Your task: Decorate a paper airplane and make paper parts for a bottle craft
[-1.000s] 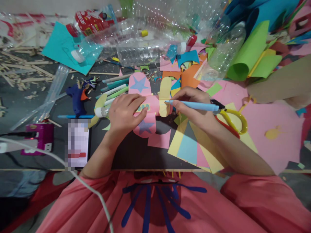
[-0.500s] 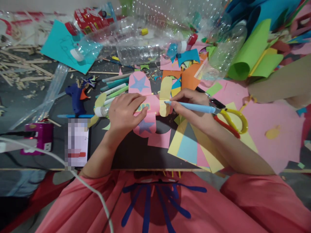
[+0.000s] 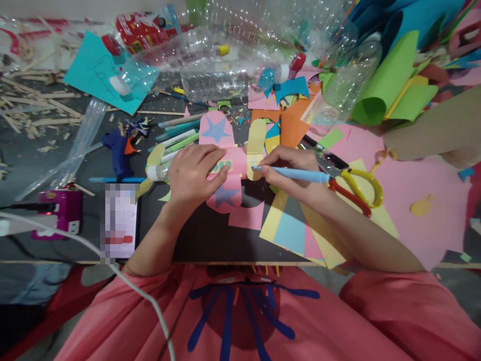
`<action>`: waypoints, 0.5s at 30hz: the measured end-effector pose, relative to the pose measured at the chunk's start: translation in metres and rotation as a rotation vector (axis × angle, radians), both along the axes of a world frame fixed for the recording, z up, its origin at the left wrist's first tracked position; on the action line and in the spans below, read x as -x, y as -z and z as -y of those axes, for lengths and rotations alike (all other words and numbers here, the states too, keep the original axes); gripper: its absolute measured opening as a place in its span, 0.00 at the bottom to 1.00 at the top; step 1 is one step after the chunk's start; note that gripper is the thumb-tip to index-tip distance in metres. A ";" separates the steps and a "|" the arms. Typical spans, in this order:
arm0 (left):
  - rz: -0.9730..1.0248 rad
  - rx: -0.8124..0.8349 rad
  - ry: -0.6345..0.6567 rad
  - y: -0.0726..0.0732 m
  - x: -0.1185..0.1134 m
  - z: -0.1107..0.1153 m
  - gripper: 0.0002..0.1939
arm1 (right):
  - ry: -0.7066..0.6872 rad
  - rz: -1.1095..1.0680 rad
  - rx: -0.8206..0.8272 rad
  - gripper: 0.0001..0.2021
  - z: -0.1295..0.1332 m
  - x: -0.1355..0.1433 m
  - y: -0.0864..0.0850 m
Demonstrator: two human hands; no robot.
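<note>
A paper-covered bottle plane lies across the table in front of me, with pink wings bearing blue stars and a yellow tail strip. My left hand is closed over its pink body and steadies it. The capped end with yellow paper blades sticks out to the left of that hand. Between the fingers of my right hand is a light blue marker. Its tip touches the lower half of the yellow strip, where faint blue marks show.
Clear plastic bottles lie along the back. To the left are a blue glue gun, a phone and a purple power box. Scissors rest by my right forearm on paper sheets. Another person's hand shows at far right.
My right hand has moved the marker tip down and slightly left on the yellow strip, and blue marks now show above it. The left hand stays in place.
</note>
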State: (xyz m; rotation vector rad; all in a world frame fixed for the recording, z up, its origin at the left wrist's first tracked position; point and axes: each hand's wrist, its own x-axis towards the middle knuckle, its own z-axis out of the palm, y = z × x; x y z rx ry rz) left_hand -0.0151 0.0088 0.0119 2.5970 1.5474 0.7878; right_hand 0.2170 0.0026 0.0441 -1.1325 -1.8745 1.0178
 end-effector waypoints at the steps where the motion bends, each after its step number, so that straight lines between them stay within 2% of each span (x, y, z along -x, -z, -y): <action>1: -0.001 0.006 0.000 0.000 0.000 0.000 0.15 | -0.009 -0.002 -0.003 0.11 0.000 0.000 0.000; 15: 0.024 -0.038 0.037 0.001 0.001 -0.002 0.15 | -0.089 0.078 -0.068 0.10 0.001 0.001 0.002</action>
